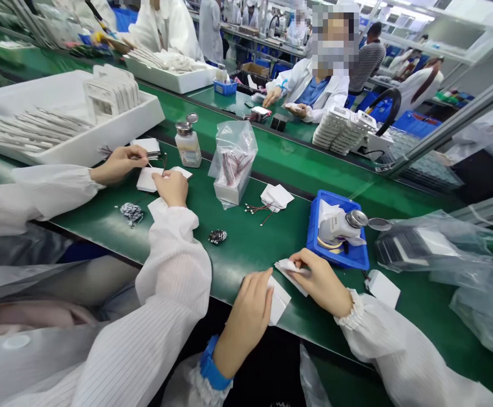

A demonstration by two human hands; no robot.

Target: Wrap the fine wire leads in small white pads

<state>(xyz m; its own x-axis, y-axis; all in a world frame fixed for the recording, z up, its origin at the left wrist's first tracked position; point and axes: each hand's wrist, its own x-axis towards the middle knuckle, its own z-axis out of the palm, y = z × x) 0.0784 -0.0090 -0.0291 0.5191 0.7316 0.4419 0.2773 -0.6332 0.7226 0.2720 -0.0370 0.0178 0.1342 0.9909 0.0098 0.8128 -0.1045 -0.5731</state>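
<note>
The green bench (246,234) stretched beneath the blue bin (348,259). On the bin's near side were your left hand (247,311) and right hand (324,284): the left grasped a flat white pack (279,303), left of the bin and nearer you; the right, just beside the bin, pinched a folded white sheet (292,266).

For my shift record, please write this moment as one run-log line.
left hand: touching white rectangular piece | right hand: pinching crumpled white sheet | beyond right hand: blue bin holding pump bottle
</note>
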